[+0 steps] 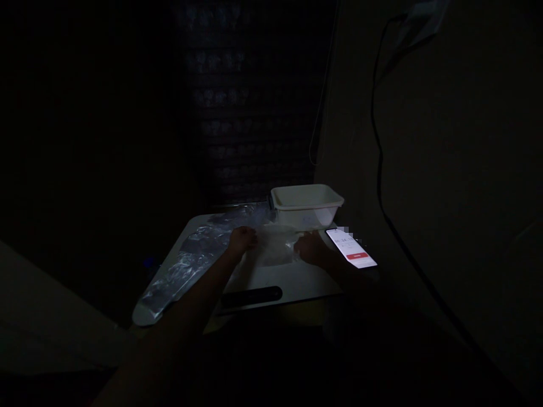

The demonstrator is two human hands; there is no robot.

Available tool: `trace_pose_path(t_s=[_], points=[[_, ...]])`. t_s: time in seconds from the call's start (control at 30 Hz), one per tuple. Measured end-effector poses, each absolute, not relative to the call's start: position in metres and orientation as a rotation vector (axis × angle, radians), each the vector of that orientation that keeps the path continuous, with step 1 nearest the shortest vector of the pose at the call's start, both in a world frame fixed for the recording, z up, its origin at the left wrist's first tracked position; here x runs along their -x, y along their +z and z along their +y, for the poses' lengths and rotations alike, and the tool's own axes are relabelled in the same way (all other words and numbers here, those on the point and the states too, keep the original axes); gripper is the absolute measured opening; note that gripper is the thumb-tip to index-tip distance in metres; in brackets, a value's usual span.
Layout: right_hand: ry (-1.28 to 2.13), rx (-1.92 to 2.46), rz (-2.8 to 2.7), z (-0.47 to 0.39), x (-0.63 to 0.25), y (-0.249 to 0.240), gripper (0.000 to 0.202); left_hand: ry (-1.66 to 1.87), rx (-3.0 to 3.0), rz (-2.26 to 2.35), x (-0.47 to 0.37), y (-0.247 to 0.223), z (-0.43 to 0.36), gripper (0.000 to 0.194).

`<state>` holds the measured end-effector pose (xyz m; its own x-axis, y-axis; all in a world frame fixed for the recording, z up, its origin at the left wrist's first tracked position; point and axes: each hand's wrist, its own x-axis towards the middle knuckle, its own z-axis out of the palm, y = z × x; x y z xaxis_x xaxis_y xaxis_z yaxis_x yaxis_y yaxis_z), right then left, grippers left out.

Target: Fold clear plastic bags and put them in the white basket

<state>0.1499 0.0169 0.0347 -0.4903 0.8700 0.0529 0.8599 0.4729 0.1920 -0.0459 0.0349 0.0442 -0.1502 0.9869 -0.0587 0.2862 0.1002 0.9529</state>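
In dim light, a clear plastic bag (275, 249) lies nearly flat over the white table between my two hands. My left hand (242, 240) is closed at its left edge, fingers curled against the plastic. At the opposite edge my right hand (311, 247) is closed too, pinching the film near a bright crinkle. Whether the bag holds anything is too dark to tell. More crumpled clear plastic (197, 249) spreads along the table's left side, beside my left forearm.
A white plastic tub (307, 215) stands at the table's back right. A lit phone (351, 249) lies right of my right hand. The small white table (292, 285) has a dark slot (252, 296) at its front. A black cable (379, 152) hangs down the right wall.
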Motion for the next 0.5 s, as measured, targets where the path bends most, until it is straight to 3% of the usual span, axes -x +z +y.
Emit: trace_pose_path(t_s=[0.13,0.5], points=[[0.408,-1.614,2.576,0.021,-0.162,0.032,0.028,0.852,-1.508,1.765,0.051,0.037,0.036,0.016],[0.240,-1.562,2.757,0.019,-0.165,0.031,0.025,0.320,-1.798,1.898,0.055,0.036,0.036,0.018]])
